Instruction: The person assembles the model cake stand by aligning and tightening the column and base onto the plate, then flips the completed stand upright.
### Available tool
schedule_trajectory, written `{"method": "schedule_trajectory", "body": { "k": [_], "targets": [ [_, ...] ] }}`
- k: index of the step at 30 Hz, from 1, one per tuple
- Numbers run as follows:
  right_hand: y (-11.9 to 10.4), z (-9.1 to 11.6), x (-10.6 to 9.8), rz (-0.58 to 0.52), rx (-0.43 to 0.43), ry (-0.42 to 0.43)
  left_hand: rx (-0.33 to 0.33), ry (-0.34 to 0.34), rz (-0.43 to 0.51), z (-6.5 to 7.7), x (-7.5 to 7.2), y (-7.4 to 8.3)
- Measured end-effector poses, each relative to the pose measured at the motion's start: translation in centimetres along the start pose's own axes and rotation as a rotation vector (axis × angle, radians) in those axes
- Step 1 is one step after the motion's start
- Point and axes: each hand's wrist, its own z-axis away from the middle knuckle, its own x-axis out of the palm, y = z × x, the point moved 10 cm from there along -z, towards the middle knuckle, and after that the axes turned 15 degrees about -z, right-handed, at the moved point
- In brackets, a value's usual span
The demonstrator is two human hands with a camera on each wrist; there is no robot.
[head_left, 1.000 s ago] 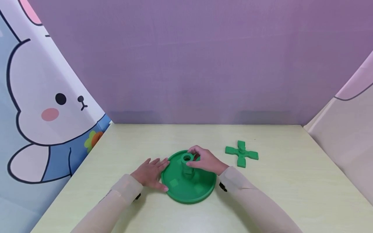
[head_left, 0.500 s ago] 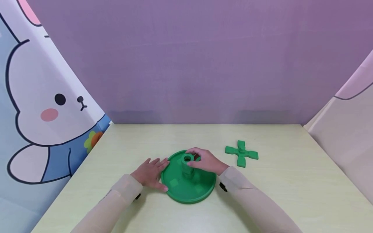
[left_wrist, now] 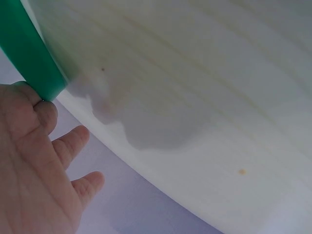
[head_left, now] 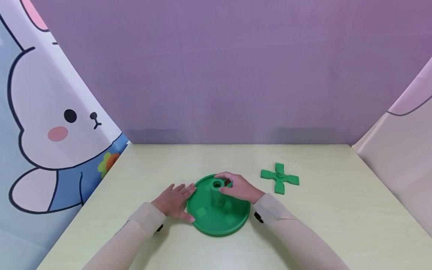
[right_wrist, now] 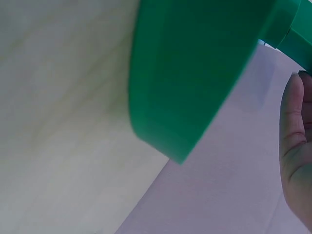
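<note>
Okay, your right hand (head_left: 242,188) pinches the upright post (head_left: 217,197) mid-way across the green dish (head_left: 216,225), left hand (head_left: 174,201) splayed against its edge.

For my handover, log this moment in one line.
left hand: touching disc; right hand: curled round post; cross piece: on table

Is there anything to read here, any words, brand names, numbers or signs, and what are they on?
None: no readable text in any view.
The green dish, green tube and green cross-shaped piece show no lettering.
The rabbit drawing is only a picture.
The black bits by the cuffs are too small to tell whether they carry marks.
</note>
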Motion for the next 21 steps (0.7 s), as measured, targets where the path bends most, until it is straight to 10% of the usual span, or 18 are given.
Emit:
{"method": "schedule_trajectory", "body": {
  "k": [21],
  "targets": [
    [-0.44,0.11,0.01,0.019,0.016,0.015,0.007,-0.008,0.002,0.05,0.16,-0.09]
  ]
}}
